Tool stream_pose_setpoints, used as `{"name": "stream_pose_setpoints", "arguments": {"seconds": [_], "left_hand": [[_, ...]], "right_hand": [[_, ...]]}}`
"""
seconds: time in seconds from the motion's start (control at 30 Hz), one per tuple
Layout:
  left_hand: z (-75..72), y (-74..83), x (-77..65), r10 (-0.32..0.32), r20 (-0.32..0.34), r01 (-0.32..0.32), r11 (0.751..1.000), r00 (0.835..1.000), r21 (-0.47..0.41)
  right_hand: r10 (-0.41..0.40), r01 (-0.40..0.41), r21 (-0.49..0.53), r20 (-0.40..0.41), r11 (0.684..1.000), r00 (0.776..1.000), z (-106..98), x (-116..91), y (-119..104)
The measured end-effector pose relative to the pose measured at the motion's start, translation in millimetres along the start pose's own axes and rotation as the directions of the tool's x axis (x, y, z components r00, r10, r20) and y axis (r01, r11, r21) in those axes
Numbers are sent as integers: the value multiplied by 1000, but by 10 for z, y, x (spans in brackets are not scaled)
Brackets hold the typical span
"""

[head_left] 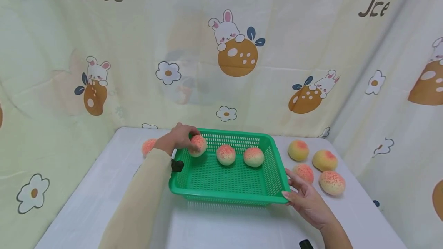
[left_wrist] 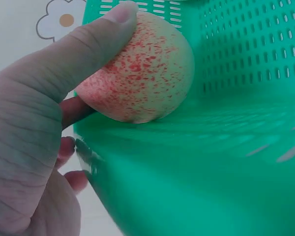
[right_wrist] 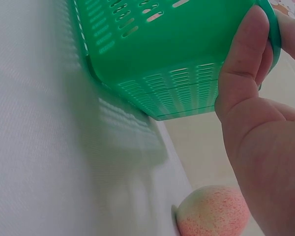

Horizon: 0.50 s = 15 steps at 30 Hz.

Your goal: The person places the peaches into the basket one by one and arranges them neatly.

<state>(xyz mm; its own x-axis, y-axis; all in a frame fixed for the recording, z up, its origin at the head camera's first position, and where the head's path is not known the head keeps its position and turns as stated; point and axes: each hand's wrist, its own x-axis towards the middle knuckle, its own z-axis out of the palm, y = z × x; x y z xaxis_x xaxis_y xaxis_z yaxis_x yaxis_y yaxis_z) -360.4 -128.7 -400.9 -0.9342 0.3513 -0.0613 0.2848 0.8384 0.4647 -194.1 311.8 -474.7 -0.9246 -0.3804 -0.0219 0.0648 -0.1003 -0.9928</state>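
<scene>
A green plastic basket with slotted walls stands on the table, two pink-speckled peaches, a middle peach and a right peach, lying inside it. At its far left corner, my left hand pinches another peach just inside the wall. The left wrist view shows the thumb across that peach, with part of the fingers hidden behind the fruit and basket. My right hand grips the basket's near right corner, its thumb pressed on the rim in the right wrist view.
Right of the basket lie a yellow peach, a second yellow peach, a pink peach and a speckled peach. One more peach sits left, partly behind my left wrist. A printed curtain hangs behind the white table.
</scene>
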Motion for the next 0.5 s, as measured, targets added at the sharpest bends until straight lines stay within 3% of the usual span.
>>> {"name": "stream_pose_setpoints", "arguments": {"seconds": [0.13, 0.37, 0.5], "left_hand": [[20, 0, 11, -20, 17, 20, 1000, 1000, 12], [58, 11, 52, 6, 20, -10, 984, 1000, 181], [66, 27, 52, 2, 14, -4, 981, 1000, 192]], "right_hand": [[-2, 1, 8, 7, 1000, 1000, 1, 5, 9], [-1, 1, 1, 5, 1000, 1000, -1, 7, 9], [-1, 1, 4, 10, 1000, 1000, -8, 3, 7]]}}
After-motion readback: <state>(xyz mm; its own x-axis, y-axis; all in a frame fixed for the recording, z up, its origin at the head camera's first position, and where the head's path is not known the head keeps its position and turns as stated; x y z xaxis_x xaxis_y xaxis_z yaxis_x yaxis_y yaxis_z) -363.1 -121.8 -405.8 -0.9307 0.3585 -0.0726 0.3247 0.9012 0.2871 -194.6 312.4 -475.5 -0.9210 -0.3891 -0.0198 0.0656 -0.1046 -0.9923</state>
